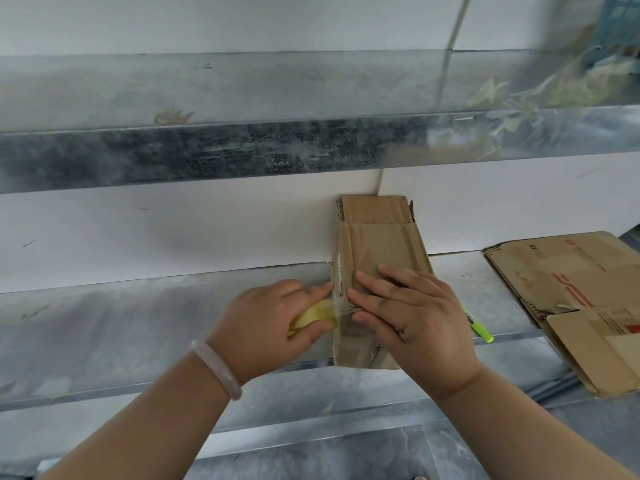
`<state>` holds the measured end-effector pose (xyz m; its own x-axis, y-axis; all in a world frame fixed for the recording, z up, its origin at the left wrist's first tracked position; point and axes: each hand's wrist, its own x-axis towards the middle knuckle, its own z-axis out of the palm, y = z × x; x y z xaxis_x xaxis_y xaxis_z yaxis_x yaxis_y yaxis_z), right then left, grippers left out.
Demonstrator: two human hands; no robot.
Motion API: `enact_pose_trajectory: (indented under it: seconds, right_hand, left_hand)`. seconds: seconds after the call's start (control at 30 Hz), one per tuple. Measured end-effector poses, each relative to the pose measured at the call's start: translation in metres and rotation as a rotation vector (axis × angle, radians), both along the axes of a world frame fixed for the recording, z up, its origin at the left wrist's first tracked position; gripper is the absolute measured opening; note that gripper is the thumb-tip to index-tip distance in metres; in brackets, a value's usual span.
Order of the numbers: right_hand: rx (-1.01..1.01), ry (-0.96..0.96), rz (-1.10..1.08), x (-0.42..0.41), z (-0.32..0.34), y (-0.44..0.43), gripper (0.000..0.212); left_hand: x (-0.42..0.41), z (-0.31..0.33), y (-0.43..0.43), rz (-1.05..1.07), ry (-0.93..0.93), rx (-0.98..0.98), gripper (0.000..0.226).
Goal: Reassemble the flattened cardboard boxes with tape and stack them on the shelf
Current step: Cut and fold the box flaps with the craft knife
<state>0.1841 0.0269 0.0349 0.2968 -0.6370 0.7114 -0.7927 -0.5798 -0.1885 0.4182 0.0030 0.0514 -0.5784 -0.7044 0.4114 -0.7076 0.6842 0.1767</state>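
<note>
The box [377,244] lies mid-shelf [138,323], its far end against the back wall. The left grip [273,320] curls round the tape [315,317]; the right grip [415,323] presses flat-fingered on top. Light, worn cardboard that looks likely to buckle, so it is better held at its edges than mid-panel.

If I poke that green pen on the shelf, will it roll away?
Probably. The bright green highlighter pen looks round and lies flat on the smooth metal shelf, so a sideways poke may roll it. It looks thin and plastic, likely light.
</note>
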Motion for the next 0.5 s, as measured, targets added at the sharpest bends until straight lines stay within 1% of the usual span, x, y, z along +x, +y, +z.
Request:
enact_pose_trajectory:
  seconds: [0.1, 0.13, 0.2, 0.27, 0.3, 0.37, 0.4, 0.47, 0.5]
  right_hand:
    - [-0.006, 0.008, 0.003, 0.000, -0.001, 0.002, 0.025]
    - [-0.007, 0.014, 0.001, 0.000, 0.000, 0.002, 0.025]
    - [-0.010, 0.024, 0.004, 0.000, 0.000, 0.002, 0.025]
    - [-0.011, 0.024, 0.005, -0.001, 0.000, 0.002, 0.025]
    - [-0.012, 0.020, 0.004, -0.001, 0.000, 0.002, 0.025]
    - [-0.012, 0.016, 0.006, -0.002, 0.000, 0.001, 0.026]
    - [-0.010, 0.019, 0.008, -0.003, 0.000, 0.000, 0.026]
    - [-0.006, 0.024, 0.012, -0.006, 0.000, -0.002, 0.026]
    - [-0.002, 0.021, 0.014, -0.007, 0.000, -0.003, 0.026]
  left_hand:
    - [0.001, -0.001, -0.005, 0.050, -0.116, -0.046, 0.059]
    - [0.000, 0.000, -0.006, 0.055, -0.147, -0.017, 0.063]
    - [-0.002, 0.004, -0.006, 0.077, -0.222, 0.102, 0.071]
    - [-0.002, 0.004, -0.007, 0.084, -0.280, 0.172, 0.066]
    - [-0.003, 0.005, -0.008, 0.085, -0.279, 0.189, 0.062]
    - [-0.001, 0.005, -0.007, 0.069, -0.214, 0.218, 0.064]
    - [0.002, 0.003, -0.005, 0.050, -0.135, 0.260, 0.065]
    - [0.010, -0.003, -0.002, 0.023, 0.111, 0.372, 0.062]
    - [0.013, -0.007, -0.001, 0.017, 0.238, 0.389, 0.057]
